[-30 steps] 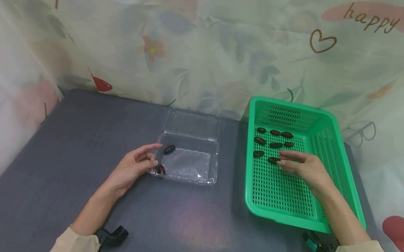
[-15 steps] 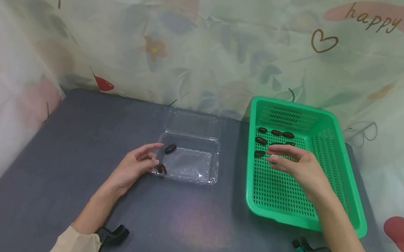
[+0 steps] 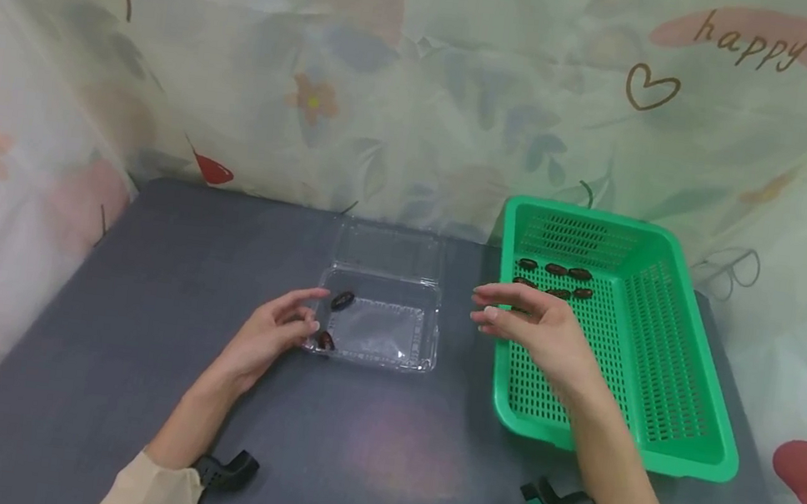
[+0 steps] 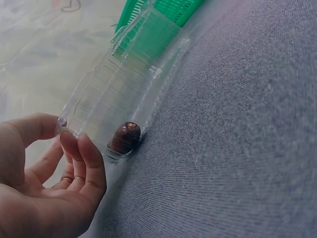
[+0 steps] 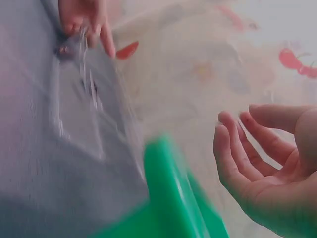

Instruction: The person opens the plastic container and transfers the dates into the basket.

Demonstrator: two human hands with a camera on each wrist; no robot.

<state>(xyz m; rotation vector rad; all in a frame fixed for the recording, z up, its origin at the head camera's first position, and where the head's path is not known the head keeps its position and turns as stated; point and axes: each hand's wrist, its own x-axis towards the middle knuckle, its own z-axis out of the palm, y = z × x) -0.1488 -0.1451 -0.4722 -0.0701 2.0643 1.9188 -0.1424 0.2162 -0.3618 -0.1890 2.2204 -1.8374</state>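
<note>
My left hand (image 3: 273,333) pinches the left rim of a clear plastic clamshell container (image 3: 382,327), whose lid lies folded back. Inside are two dark brown dates, one (image 3: 342,301) farther back and one (image 3: 326,341) by the front left corner. The left wrist view shows thumb and fingers on the thin rim, with a date (image 4: 126,138) close by. My right hand (image 3: 552,337) hangs over the left rim of a green plastic basket (image 3: 600,214). Its fingers are loosely curved, and no date shows between them in the right wrist view.
Several dates (image 3: 580,274) lie in rows at the back left of the basket, some partly behind the right hand. Dark grey cloth (image 3: 173,282) covers the table. A printed curtain (image 3: 420,119) hangs behind and at both sides.
My right hand has lifted from a date in the basket and moved left to its left rim. My left hand keeps its grip on the container.
</note>
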